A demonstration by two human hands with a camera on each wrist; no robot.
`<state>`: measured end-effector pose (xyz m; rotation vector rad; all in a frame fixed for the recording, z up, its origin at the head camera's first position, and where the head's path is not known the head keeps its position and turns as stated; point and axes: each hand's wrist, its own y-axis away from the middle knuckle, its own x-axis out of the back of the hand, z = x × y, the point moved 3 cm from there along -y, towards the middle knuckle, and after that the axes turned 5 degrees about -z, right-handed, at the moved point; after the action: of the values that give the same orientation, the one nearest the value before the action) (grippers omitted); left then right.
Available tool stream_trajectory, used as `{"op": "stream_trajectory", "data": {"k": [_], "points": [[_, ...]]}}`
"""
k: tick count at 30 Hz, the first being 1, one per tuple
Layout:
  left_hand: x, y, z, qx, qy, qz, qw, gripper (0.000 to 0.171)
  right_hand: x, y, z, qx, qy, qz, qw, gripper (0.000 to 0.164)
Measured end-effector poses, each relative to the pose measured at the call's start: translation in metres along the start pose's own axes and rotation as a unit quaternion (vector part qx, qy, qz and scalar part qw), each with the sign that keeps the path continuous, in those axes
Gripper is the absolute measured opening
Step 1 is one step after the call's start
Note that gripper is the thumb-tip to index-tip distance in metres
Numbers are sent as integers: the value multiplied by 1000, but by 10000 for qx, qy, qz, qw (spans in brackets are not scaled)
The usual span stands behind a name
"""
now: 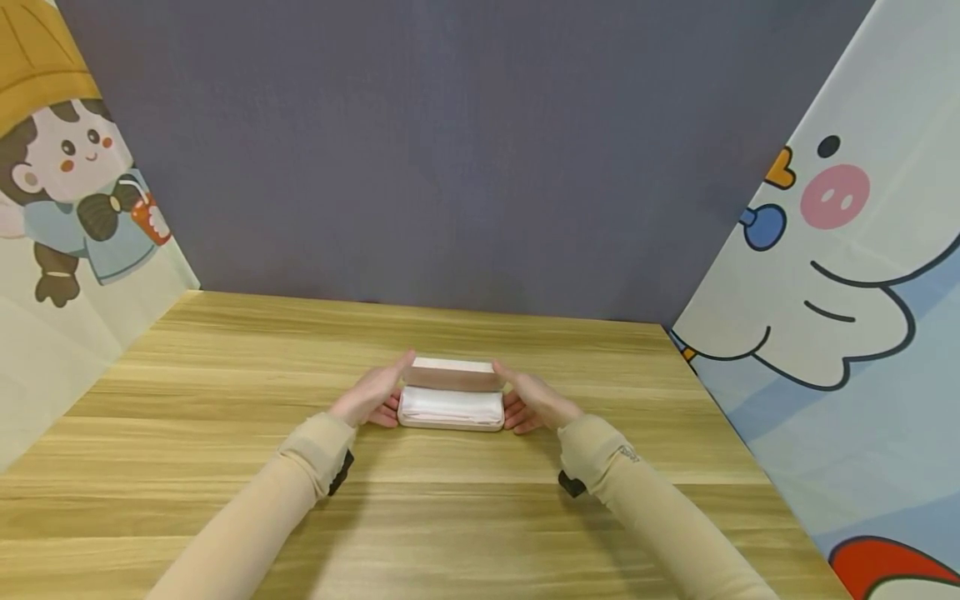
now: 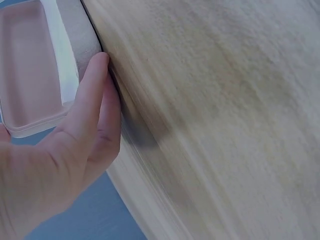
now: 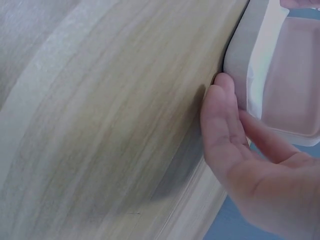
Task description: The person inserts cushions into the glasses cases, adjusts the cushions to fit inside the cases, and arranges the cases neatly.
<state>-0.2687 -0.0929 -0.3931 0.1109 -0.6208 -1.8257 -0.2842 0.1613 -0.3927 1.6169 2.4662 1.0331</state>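
A small pinkish-beige hinged case [image 1: 450, 427], shaped like a glasses case, lies on the table with its lid [image 1: 453, 380] raised at the back. Folded white cloth [image 1: 450, 405] fills its base. At the left end, my left hand [image 1: 372, 395] holds the case, thumb by the lid and fingers along the base. My right hand [image 1: 538, 402] mirrors this at the right end. In the left wrist view, fingertips press the corner of the base [image 2: 82, 32]. The right wrist view has fingers against the base's side [image 3: 246, 50], with the lid's pink inside [image 3: 295, 75] beyond.
The wood-grain table [image 1: 187, 467] spreads around the case. A dark grey panel [image 1: 450, 150] stands behind it. Cartoon-printed sheets hang at the left [image 1: 75, 350] and right [image 1: 847, 433] sides.
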Motion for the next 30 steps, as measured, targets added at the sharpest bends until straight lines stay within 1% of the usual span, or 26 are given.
{"op": "stream_trajectory", "data": {"k": [13,22,30], "points": [[-2,0,-3,-126,16,-43,9999,85,0,2,1,34,-72,-57,10000,82],[-2,3,-2,-231,-90,-216,9995,81,-2,4,0,123,1,-85,9999,81],[-2,1,-3,-275,-147,-344,9989,78,-2,4,1,168,8,-108,9998,80]]}}
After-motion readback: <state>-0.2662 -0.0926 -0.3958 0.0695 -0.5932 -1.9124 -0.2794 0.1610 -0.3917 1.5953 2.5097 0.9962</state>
